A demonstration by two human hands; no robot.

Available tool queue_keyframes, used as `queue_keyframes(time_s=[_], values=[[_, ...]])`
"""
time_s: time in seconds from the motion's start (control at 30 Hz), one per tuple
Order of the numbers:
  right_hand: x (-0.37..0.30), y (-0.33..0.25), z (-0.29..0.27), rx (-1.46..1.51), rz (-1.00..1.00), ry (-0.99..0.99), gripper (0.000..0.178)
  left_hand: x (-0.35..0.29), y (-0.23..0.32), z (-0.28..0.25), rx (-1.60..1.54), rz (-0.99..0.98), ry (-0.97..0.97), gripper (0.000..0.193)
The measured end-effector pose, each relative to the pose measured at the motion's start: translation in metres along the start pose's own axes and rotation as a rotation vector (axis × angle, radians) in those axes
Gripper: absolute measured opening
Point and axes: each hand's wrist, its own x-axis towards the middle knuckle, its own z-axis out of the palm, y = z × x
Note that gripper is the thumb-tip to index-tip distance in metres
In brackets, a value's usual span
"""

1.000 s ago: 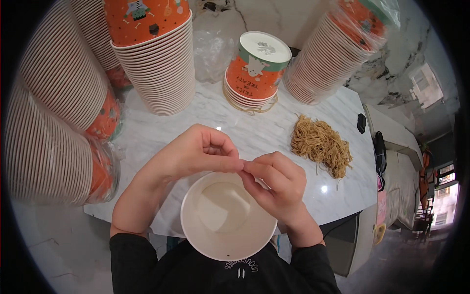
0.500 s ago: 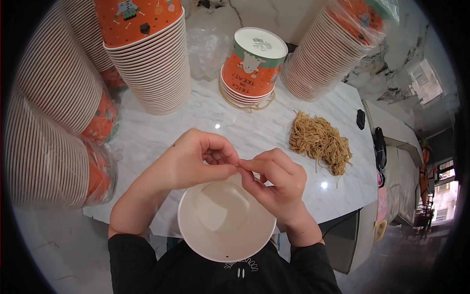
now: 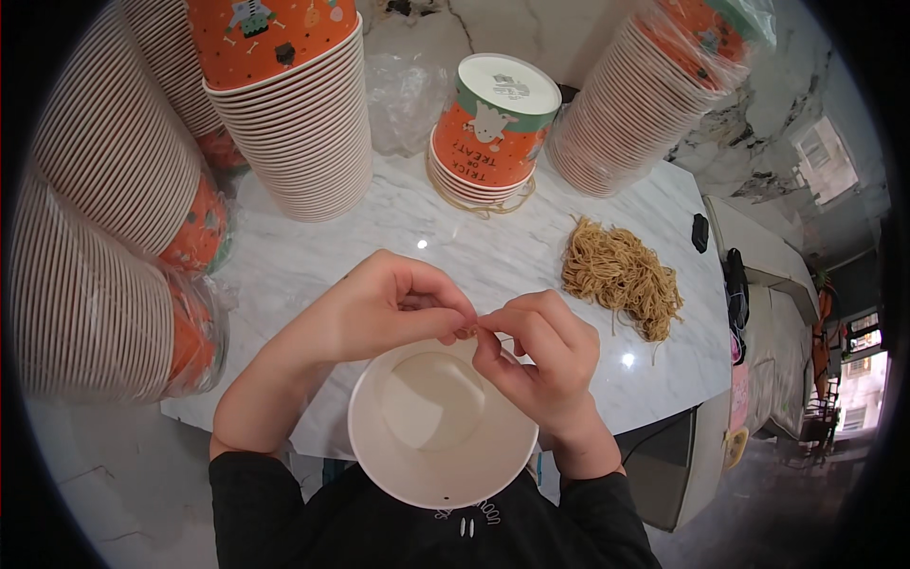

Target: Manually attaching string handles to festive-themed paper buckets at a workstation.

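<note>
A white paper bucket stands in front of me, its open mouth facing up and a small hole in the near rim. Over its far rim, my left hand and my right hand meet, fingertips touching. Both are closed in a pinch. A small tan bit, apparently the end of a cord, shows between the fingertips; most of it is hidden. To the right lies a loose heap of tan cords.
Upside-down orange and green buckets with cord round their rims stand at the back. Tall nested stacks rise on the left and at the back right, some in clear plastic. A small black object lies near the marble table's right edge.
Both hands have shifted slightly right, still pinching together. The left fingers have curled further in, and a tan bit now shows at the fingertips. The bucket has moved a touch right.
</note>
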Motion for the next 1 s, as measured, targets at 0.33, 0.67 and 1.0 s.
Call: queue_keyframes(time_s=[0.33,0.67,1.0], values=[[0.002,-0.003,0.001,-0.032,-0.062,-0.019,0.026,0.001,0.001,-0.003,-0.044,-0.030,-0.067,0.019],[0.003,-0.003,0.001,-0.029,-0.055,-0.028,0.027,0.001,-0.003,-0.004,-0.105,-0.042,-0.087,0.014],[0.004,-0.004,0.001,0.099,0.088,-0.141,0.022,-0.007,0.011,-0.004,-0.077,-0.032,0.010,0.007]])
